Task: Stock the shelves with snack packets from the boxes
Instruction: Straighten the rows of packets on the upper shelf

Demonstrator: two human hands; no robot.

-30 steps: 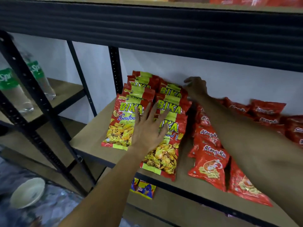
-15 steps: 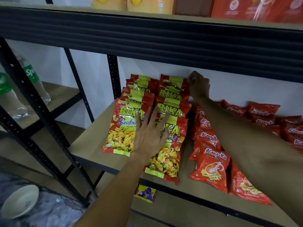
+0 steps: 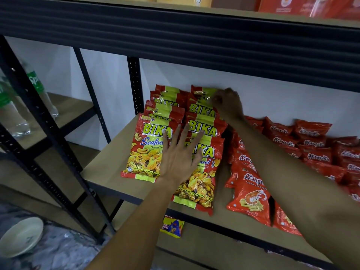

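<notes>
Bika packets lie in two overlapping rows on shelf. Left hand flat, fingers spread, pressing front packets. Right hand curled at rear packet, apparently pinching its top edge; grip blurred.

Wooden shelf stocked with snack packets.
Two overlapping rows of Bika packets are laid beside red prawn-cracker packets.

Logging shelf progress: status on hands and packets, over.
Left hand flat on front Bika packets. Right hand pinches top of rear Bika packet. Red prawn-cracker packets alongside, nothing blocking.
</notes>
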